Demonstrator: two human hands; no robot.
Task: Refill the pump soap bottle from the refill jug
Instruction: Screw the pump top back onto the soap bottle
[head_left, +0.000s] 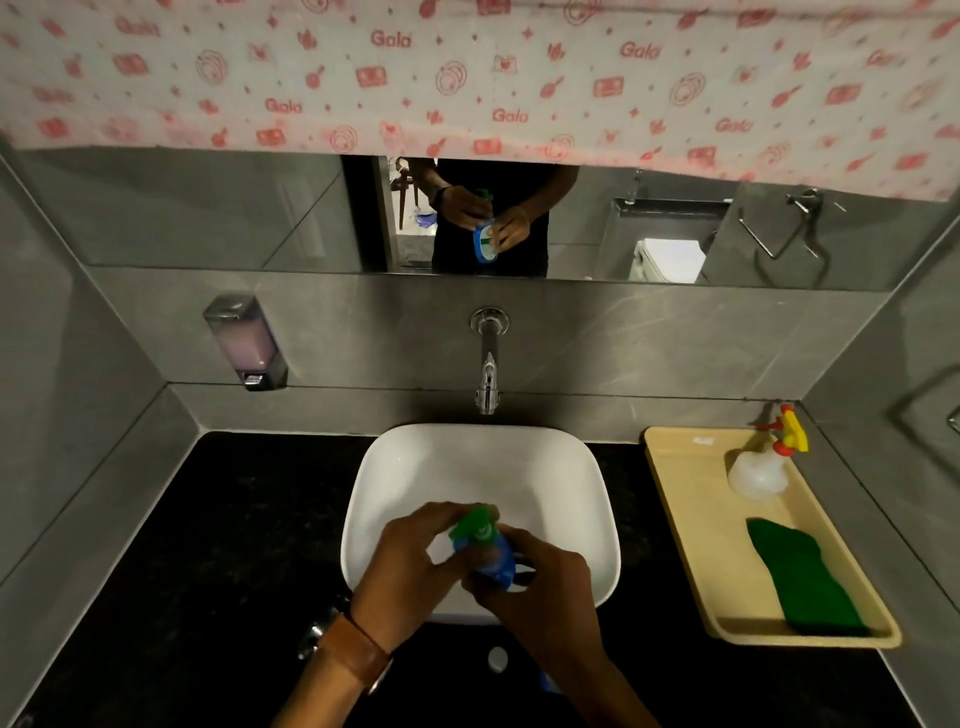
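Observation:
I hold a small blue pump soap bottle (496, 561) over the front of the white basin (571, 499). My right hand (540, 587) is wrapped around its body. My left hand (410, 566) grips the green pump head (475, 527) at the top, fingers curled over it. The bottle tilts slightly away from me. The mirror reflection shows the same grip. Below my arms, a small white cap (497, 659) and a blue object (548, 680), mostly hidden, lie on the black counter. I cannot tell whether that blue object is the refill jug.
A wall tap (487, 374) hangs above the basin. A wall soap dispenser (249, 340) is at the left. At the right, a beige tray (675, 499) holds a white spray bottle (763, 467) and a green cloth (805, 577). Black counter (234, 545) surrounds the basin.

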